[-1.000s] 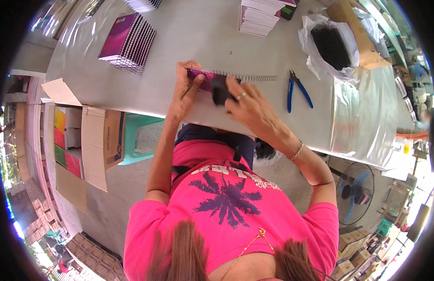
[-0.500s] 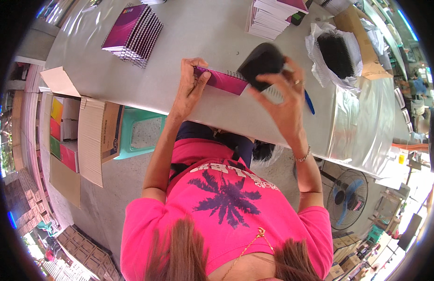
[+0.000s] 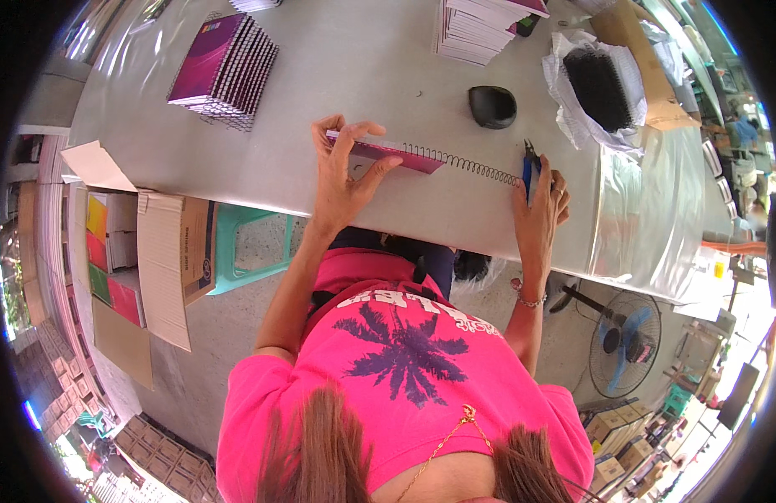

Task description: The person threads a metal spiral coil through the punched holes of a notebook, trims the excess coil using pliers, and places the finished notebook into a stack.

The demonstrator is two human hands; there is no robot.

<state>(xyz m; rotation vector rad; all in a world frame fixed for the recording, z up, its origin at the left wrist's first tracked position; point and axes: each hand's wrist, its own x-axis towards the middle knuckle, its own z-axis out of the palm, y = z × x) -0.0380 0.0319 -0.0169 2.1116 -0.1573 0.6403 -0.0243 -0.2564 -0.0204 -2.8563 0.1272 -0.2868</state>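
Left grip [image 3: 343, 184] on notebook [image 3: 420, 160], axis crosswise, coil [image 3: 483, 169] rightward

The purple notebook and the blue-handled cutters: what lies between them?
In the head view, a dark wire coil lies there, stretching out from the purple notebook toward the blue-handled cutters at the right hand.

Stacked notebooks [image 3: 226, 71] and pliers [image 3: 528, 168] mark a binding workshop.

Left hand [image 3: 342, 183] pinches purple notebook [image 3: 420, 162]; wire coil [image 3: 483, 169] runs from its edge toward right hand [image 3: 542, 199], which grasps blue-handled cutters [image 3: 532, 168]. Black rounded block [image 3: 492, 107] on grey counter [image 3: 346, 75] beyond; notebook stack [image 3: 212, 67] farther left.
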